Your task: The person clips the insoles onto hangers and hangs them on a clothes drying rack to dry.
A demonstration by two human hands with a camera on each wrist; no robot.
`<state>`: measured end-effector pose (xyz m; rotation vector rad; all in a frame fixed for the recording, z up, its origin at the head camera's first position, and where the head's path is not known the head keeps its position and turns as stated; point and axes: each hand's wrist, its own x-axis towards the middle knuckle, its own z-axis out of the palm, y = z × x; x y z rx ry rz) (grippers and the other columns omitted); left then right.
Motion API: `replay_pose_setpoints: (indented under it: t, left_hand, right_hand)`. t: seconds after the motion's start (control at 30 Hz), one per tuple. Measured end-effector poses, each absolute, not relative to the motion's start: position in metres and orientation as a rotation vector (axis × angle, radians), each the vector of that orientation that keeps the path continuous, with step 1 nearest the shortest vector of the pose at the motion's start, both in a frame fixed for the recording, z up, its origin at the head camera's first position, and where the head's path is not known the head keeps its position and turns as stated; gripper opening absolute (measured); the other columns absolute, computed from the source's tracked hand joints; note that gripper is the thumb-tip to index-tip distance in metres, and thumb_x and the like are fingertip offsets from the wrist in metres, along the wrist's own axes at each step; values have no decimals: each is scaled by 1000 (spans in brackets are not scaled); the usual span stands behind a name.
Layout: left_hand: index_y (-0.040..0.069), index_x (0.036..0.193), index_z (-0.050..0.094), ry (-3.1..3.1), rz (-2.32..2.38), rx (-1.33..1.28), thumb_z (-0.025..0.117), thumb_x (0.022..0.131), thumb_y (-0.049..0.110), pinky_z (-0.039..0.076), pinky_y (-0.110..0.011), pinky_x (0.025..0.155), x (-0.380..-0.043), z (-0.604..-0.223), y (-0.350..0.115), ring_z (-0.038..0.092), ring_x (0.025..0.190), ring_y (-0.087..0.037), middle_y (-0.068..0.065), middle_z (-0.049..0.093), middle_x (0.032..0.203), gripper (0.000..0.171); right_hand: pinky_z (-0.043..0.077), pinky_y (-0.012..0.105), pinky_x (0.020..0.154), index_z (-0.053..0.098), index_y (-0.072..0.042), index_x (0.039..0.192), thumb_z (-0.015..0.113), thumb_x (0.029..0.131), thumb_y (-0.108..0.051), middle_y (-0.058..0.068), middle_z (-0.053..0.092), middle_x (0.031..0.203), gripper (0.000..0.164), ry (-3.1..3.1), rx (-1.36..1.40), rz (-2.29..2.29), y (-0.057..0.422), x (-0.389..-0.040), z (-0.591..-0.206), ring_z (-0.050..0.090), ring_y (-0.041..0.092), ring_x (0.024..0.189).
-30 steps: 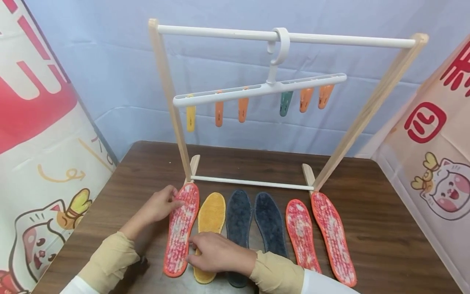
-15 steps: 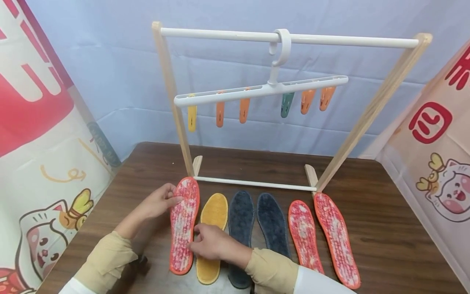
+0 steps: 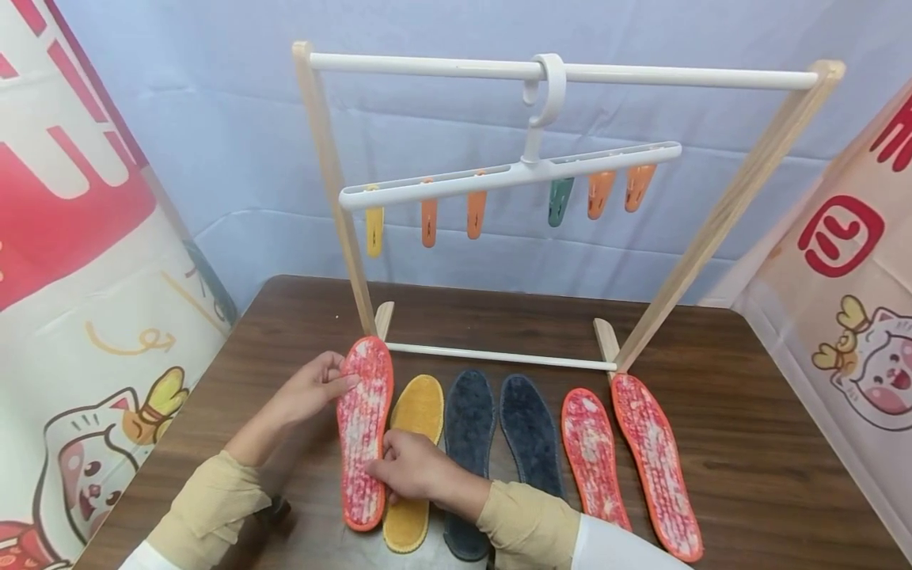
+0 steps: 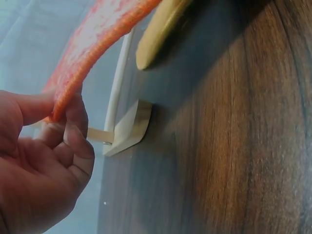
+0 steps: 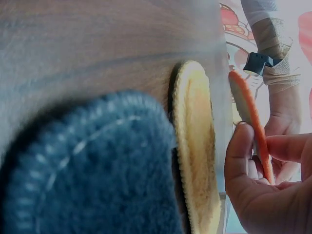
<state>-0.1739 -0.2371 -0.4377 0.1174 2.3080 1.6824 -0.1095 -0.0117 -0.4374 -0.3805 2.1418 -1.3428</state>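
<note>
A red-and-white patterned insole (image 3: pixel 366 439) with orange edging is raised off the table at the left. My left hand (image 3: pixel 309 389) pinches its left edge near the upper end; the left wrist view shows thumb and fingers on its orange rim (image 4: pixel 87 66). Lower on the opposite edge, my right hand (image 3: pixel 416 469) grips it between thumb and fingers, and the right wrist view shows it edge-on. Just right of it lies a yellow insole (image 3: pixel 417 408), partly behind my right hand. Two dark blue insoles (image 3: pixel 469 419) and two more red-patterned insoles (image 3: pixel 587 447) continue the row.
Behind the row stands a wooden rack (image 3: pixel 329 166) with a white top bar (image 3: pixel 427 66). From it hangs a white hanger (image 3: pixel 442 184) carrying several clips: yellow (image 3: pixel 374 231), orange (image 3: pixel 429 222) and green (image 3: pixel 560 202). Printed curtains (image 3: pixel 93 356) flank the brown table (image 3: pixel 755 443).
The held insole has come up off the table and shifted slightly right and upward, both hands moving with it. The other insoles stay in place.
</note>
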Motion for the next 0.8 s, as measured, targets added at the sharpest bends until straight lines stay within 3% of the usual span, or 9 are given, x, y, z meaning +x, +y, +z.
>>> replay_pose_setpoints:
  t: [0.27,0.53,0.8]
  left_hand:
    - [-5,127,48,2366,1656,89,61,103,21,54,-33,80,-172,-432,-234,69,81,-20,-8,73,93,38]
    - [-2,123,57,2408,1630,30,63,102,28,53,-33,81,-174,-427,-227,69,81,-20,-5,72,85,38]
    - [-2,122,58,2376,1640,26,64,101,30,54,-34,84,-174,-423,-219,70,85,-21,-6,73,89,39]
  right_hand:
    - [53,28,50,61,-8,94,74,90,-11,3,71,71,14,2043,-351,-1458,-11,-107,-435,64,13,54]
    - [40,19,47,68,-10,86,75,90,-15,-2,66,64,9,2055,-353,-1476,-3,-110,-433,55,7,51]
    - [35,20,47,70,-10,88,74,91,-19,-3,65,64,10,2058,-365,-1467,11,-112,-432,51,6,52]
